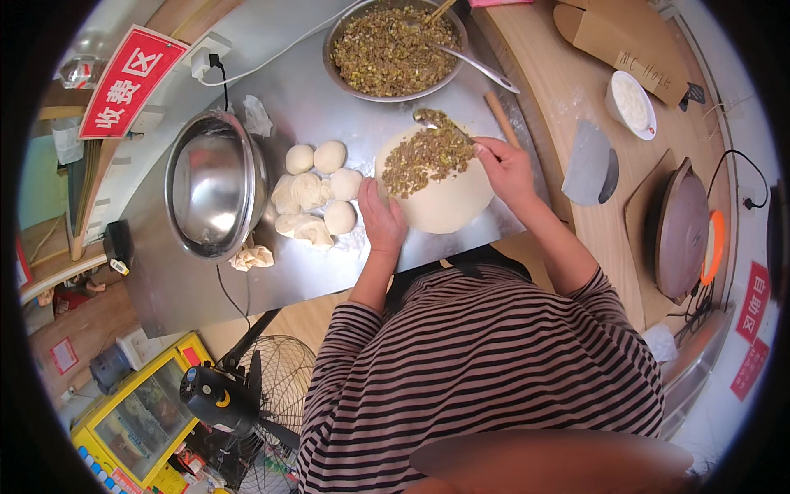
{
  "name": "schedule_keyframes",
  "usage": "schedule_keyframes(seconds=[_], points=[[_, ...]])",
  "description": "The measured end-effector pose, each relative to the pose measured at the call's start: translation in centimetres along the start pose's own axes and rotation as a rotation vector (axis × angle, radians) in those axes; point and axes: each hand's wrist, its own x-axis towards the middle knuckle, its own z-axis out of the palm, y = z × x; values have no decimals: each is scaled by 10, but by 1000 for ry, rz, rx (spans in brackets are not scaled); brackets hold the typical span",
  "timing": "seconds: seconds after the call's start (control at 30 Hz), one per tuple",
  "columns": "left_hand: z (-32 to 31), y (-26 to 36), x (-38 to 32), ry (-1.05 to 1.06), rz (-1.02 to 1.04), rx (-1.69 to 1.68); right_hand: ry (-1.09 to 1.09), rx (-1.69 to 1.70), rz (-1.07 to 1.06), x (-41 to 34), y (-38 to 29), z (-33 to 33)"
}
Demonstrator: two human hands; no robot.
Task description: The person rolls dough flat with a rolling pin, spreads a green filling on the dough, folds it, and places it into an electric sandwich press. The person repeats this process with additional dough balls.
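A thin round sheet of dough (444,210) lies on the steel tabletop, with minced filling (423,163) spread over its far and left part. My right hand (507,170) grips the handle of a metal spoon (460,131). Filling clings to the spoon's bowl, which is over the far edge of the dough. My left hand (384,215) rests at the sheet's left edge with its thumb apart from the fingers, holding nothing. Beyond the dough stands a steel bowl of filling (395,55), with a second spoon (475,66) and chopsticks (439,11) in it.
Several dough balls (329,157) sit left of my left hand, near a large steel basin (213,185). A wooden rolling pin (501,117) lies behind my right hand. Rightward, a wooden counter holds a scraper (583,163), a white bowl (631,105) and a round appliance (682,234). A fan (222,395) stands lower left.
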Motion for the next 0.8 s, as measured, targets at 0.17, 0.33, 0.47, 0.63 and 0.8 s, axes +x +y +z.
schedule_keyframes(seconds=[0.17,0.33,0.47,0.63,0.8], points=[[-1,0,0,-17,-6,5,100,-17,69,43,-18,-1],[-2,1,0,-25,-6,-1,76,-558,-223,97,-21,15],[-2,1,0,-22,-7,-6,-86,-738,-130,133,-12,42],[-2,0,0,-12,3,-5,-12,-419,-28,151,3,50],[0,-1,-1,-1,0,-22,111,-78,79,147,14,37]])
